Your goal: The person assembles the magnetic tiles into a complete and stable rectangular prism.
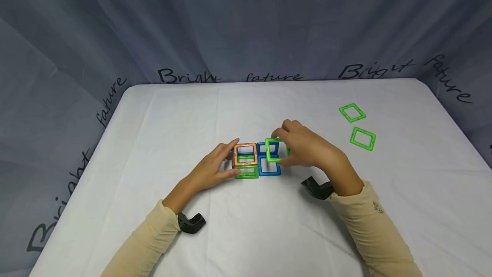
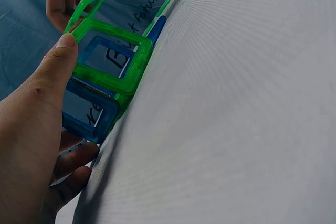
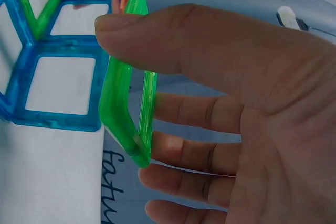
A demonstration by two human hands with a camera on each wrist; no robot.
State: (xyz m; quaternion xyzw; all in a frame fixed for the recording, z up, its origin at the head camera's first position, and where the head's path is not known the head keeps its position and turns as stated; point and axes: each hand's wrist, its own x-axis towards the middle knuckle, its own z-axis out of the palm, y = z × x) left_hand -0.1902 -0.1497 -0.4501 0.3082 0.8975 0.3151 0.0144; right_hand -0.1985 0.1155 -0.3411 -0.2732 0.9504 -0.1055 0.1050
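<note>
Near the table's middle, my left hand (image 1: 209, 168) grips the left side of a box built of square magnetic tiles. The box has an orange tile (image 1: 246, 163) on top, a green front tile (image 2: 142, 56) and a blue tile (image 2: 107, 114) on its left. Joined to its right, a blue tile (image 1: 270, 173) lies flat, with another blue tile (image 3: 13, 11) standing at the back. My right hand (image 1: 307, 144) pinches a green square tile (image 3: 118, 93) between thumb and fingers. This tile is raised and tilted over the blue pair; the head view does not show whether they touch.
Two loose green square tiles (image 1: 363, 146) (image 1: 357, 118) lie on the white-covered table (image 1: 153, 131) at the back right. A dark grey curtain (image 1: 246, 25) with handwriting hangs behind and beside the table. Black wrist-worn devices (image 1: 191, 223) jut out beneath both wrists.
</note>
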